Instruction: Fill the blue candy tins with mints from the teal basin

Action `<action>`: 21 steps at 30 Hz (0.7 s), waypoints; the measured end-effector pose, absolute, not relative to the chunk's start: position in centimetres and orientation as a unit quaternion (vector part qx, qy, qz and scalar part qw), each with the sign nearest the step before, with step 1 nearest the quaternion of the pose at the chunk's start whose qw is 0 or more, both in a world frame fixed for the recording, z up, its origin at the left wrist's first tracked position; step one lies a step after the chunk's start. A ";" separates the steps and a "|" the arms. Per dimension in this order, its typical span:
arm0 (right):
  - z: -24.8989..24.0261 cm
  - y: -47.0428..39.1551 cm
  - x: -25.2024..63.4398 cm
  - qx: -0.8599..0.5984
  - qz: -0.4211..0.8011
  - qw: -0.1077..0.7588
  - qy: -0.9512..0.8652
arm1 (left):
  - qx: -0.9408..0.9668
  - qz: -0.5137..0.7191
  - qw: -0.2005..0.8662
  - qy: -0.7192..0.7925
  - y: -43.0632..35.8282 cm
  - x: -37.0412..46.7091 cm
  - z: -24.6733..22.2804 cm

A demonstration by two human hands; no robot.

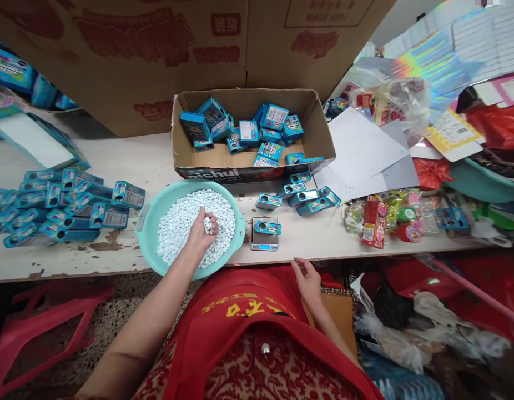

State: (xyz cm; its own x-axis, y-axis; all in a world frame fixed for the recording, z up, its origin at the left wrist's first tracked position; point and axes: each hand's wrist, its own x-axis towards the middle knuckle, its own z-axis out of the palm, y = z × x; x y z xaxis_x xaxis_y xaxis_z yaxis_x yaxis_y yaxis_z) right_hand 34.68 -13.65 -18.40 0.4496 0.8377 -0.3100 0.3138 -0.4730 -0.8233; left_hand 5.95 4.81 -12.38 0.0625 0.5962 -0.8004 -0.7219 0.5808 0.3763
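Pellets (172, 222), small and pale, fill the broad middle of a turquoise bowl (147, 244) on the tabletop (223, 264). In the head view, the left grip (204, 229) is over them inside the bowl, palm up, fingers curled partway round a small handful, some of it showing in the palm. The right grip (307, 278) is at the front edge of the tabletop, fingers loosely bent and parted, nothing seen in it.

Relation of note: one small blue box (267, 228) lies on the plate of a compact scale (265, 246), directly to the right of the left grip and outside the bowl rim. Its long axis runs left to right, one end facing the bowl. The right grip is slightly the nearer, on the front right side of the scale; the left grip is the one carrying pellets.

Similar stock is noted: a pile of blue boxes (76, 205) left of the bowl, a cluster (312, 195) right of and behind the scale, and more (248, 133) loose in an open carton (215, 173) behind.

Markings: the carton front reads "ishui", with "Drink" beneath. The box faces appear to carry "CARAMELOS", though the print is too small to certify. Yellow Chinese characters cross the red apron (257, 283); red print marks the large cardboard panel (265, 61) behind.
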 end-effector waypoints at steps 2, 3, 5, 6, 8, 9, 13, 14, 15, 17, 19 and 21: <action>-18.2 -12.7 34.6 -0.769 0.366 0.358 -0.382 | -0.068 0.453 0.723 0.516 4.6 5.9 -12.2; -18.0 -12.2 34.6 -0.766 0.363 0.361 -0.388 | -0.070 0.457 0.721 0.516 4.4 5.9 -12.1; -17.6 -11.0 34.3 -0.760 0.345 0.371 -0.408 | -0.068 0.465 0.717 0.515 4.1 5.9 -12.0; -17.4 -10.3 34.1 -0.755 0.334 0.376 -0.420 | -0.065 0.467 0.716 0.514 3.9 5.9 -11.9; -17.0 -8.9 33.7 -0.742 0.312 0.387 -0.449 | -0.062 0.466 0.716 0.516 3.6 5.9 -11.9; -16.9 -8.2 33.5 -0.734 0.306 0.389 -0.465 | -0.064 0.465 0.715 0.519 3.5 5.9 -12.0; -17.2 -5.0 32.7 -0.697 0.308 0.381 -0.523 | -0.078 0.480 0.702 0.520 3.3 6.5 -12.2; -17.4 -4.3 32.5 -0.687 0.315 0.378 -0.534 | -0.078 0.481 0.705 0.514 3.4 6.8 -12.2; -17.7 -3.5 32.2 -0.678 0.325 0.375 -0.542 | -0.075 0.481 0.711 0.508 3.5 7.2 -12.0; -18.1 -2.3 31.8 -0.659 0.362 0.366 -0.548 | -0.061 0.474 0.722 0.501 3.7 8.4 -11.6; -18.0 -1.6 31.3 -0.643 0.398 0.357 -0.549 | -0.036 0.474 0.725 0.499 3.9 10.1 -10.8; -17.4 -1.3 30.9 -0.633 0.400 0.359 -0.558 | 0.008 0.484 0.723 0.492 4.1 12.0 -10.0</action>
State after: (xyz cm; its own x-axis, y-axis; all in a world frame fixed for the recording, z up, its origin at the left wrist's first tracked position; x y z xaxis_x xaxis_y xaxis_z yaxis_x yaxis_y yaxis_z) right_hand 30.86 -1.33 -17.35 0.0582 0.9927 -0.1060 0.4182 -0.1206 -0.9003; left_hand 11.96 4.08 -10.03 0.0459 0.7083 -0.7044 -0.6930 0.5304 0.4883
